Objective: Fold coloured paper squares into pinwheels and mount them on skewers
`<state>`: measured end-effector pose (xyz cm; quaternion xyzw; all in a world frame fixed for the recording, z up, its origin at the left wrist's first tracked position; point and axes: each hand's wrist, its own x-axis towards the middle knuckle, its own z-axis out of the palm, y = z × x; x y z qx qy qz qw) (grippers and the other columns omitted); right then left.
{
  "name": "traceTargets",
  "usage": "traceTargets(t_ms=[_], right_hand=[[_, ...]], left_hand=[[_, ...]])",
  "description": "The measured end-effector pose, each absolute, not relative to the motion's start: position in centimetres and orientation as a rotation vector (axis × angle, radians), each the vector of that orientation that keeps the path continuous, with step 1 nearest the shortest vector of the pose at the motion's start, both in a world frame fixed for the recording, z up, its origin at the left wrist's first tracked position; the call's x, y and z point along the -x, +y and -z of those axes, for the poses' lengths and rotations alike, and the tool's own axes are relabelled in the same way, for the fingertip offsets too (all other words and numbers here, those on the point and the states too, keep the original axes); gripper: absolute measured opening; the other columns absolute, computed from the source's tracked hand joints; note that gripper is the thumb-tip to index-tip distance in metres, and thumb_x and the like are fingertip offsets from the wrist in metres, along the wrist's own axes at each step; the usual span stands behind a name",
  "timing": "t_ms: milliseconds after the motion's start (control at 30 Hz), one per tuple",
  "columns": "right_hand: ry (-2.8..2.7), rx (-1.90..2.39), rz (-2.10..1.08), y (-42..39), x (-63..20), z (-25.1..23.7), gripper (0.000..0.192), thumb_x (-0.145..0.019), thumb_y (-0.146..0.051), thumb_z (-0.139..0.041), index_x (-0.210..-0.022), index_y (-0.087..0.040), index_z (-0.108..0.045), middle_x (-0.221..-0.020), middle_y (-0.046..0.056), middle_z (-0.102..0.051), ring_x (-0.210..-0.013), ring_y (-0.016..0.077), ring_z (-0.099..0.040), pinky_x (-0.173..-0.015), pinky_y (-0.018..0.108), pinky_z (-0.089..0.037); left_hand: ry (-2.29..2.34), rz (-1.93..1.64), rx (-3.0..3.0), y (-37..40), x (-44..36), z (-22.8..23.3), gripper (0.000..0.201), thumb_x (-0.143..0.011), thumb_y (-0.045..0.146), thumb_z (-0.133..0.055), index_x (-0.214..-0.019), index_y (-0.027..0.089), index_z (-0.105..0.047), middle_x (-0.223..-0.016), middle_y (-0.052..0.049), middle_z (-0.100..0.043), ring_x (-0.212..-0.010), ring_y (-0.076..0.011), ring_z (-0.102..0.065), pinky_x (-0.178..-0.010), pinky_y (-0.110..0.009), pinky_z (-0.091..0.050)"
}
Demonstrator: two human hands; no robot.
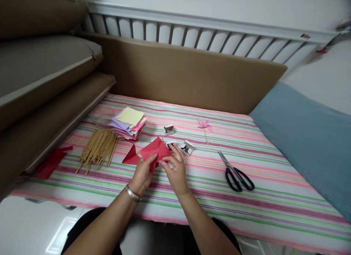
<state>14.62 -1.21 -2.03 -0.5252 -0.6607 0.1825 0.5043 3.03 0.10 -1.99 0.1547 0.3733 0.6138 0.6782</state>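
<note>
Striped cloth [276,211] carries everything; from its centre: paper stack [130,117] at 10 o'clock, sticks [95,147] at 9 (loose heap), red material [53,161] beyond, small open box [169,129] at 12, pinwheel [204,124] 1–2, scissors [237,172] 3–4.

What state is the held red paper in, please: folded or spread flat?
Partly folded: the red paper has bent flaps, and the left hand's thumb presses on it.

Open stretch: striped sheet [285,202], right of scissors [236,171]. Passage: gap between small open boxes [188,147] and scissors. Obstructions: boxes, just beyond hands [177,171]; wooden sticks [98,147] and paper stack [130,117], left; pink pinwheel [203,124], right of boxes; brown board [189,75], upright across back.
</note>
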Motion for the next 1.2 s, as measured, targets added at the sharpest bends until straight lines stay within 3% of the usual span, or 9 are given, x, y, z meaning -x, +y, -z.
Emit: traceTargets(t_ms=[233, 833, 1200], right_hand=[[-1.550, 1.318, -0.499, -1.00, -14.77, 2.03, 0.007, -0.075, -0.026, -0.066, -0.068, -0.023, -0.066, -0.133, 0.006, -0.051, -0.132, 0.0269, -0.030, -0.106, 0.050, -0.026], [-1.498, 1.391, -0.548, -0.73, -14.73, 2.26, 0.011, -0.076, -0.028, -0.062, -0.068, -0.022, -0.066, -0.130, 0.008, -0.053, -0.130, 0.0241, -0.034, -0.108, 0.046, -0.025], [-1.468, 1.372, -0.564, -0.61, -14.87, 2.49, 0.010, -0.076, -0.026, -0.062, -0.067, -0.022, -0.066, -0.127, 0.008, -0.056, -0.128, 0.0262, -0.037, -0.106, 0.050, -0.027]], left_hand=[[0.854, -1.327, -0.415, -0.27, -2.98, 1.54, 0.016, -0.060, 0.019, -0.077, -0.072, 0.013, -0.068, -0.067, -0.002, -0.071, -0.059, -0.0122, -0.063, -0.061, -0.024, -0.051], [0.862, -1.325, -0.465, -0.37, -3.20, 1.64, 0.022, -0.063, 0.022, -0.075, -0.083, 0.014, -0.070, -0.078, -0.004, -0.073, -0.068, -0.0150, -0.066, -0.065, -0.027, -0.053], [0.879, -1.334, -0.468, -0.56, -3.31, 1.27, 0.020, -0.063, 0.026, -0.076, -0.079, 0.016, -0.071, -0.076, -0.002, -0.073, -0.066, -0.0150, -0.065, -0.063, -0.027, -0.051]])
